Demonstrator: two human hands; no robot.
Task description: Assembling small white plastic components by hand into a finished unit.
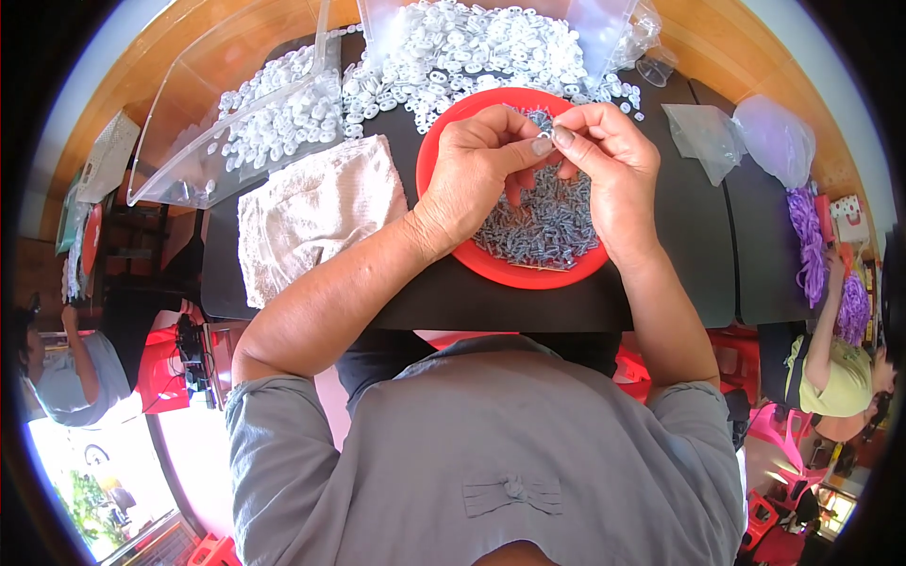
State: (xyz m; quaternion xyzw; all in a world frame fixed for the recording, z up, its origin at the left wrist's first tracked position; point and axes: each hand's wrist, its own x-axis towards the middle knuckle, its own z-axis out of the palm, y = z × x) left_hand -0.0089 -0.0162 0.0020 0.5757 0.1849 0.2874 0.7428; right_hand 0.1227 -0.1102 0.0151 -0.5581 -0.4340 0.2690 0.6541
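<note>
Both hands meet over a red basin (431,168) full of small grey metal screws (543,222). My left hand (479,162) is closed, thumb and forefinger pinching a small white plastic piece (545,135). My right hand (618,165) is closed too, its thumb and fingertips pressed together at the same piece. Whether a screw sits between the right fingertips is too small to tell. Behind the basin, many similar white oval plastic pieces (472,42) lie heaped on the black table (675,226).
A pale folded cloth (316,208) lies left of the basin. Behind it, a clear plastic bin (179,170) lies tipped, with white pieces beside it. Clear plastic bags (703,137) and purple strips (807,245) are at the right. Other people are at the far left (80,368) and right (835,377).
</note>
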